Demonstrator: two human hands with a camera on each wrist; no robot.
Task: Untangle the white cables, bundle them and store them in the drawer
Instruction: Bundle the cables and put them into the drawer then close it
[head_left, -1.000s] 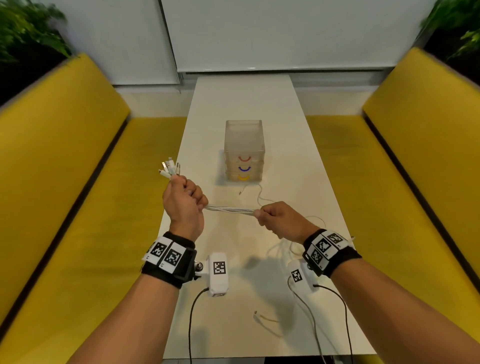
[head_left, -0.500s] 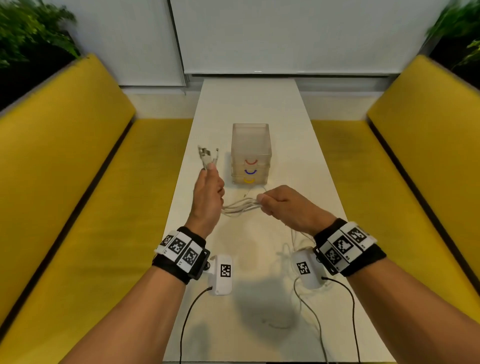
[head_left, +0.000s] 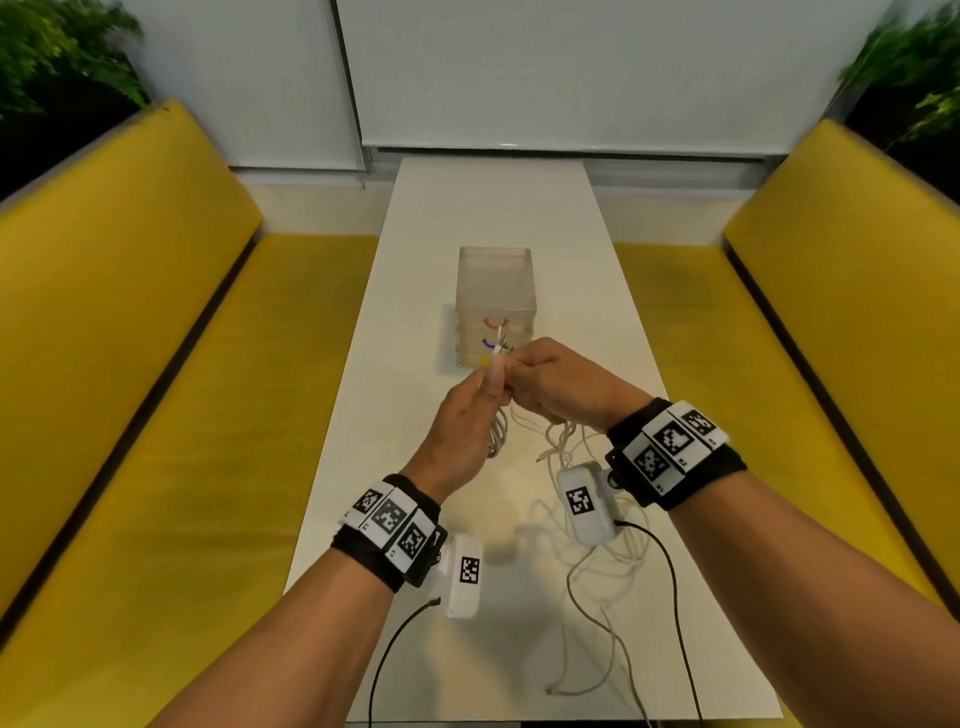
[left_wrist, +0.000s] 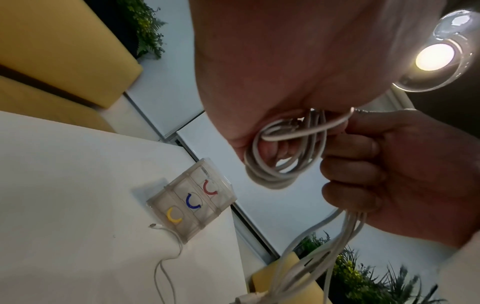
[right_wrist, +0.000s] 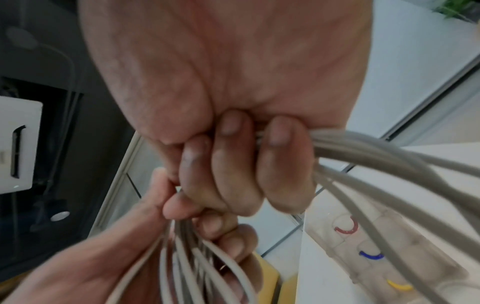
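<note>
white cables (head_left: 497, 435) hang looped between my hands above the table (head_left: 483, 218), my left hand (head_left: 467, 415) and right hand (head_left: 558, 384) both gripping them, just before the closed drawer unit (head_left: 495, 291).

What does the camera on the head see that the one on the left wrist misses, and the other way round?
Only the head view shows both wristbands, the loose tail of cable on the table and the connector ends poking up. Only the left wrist view shows the coiled loop and a lit lamp. Both show the left hand, the right hand and the drawer unit.
</note>
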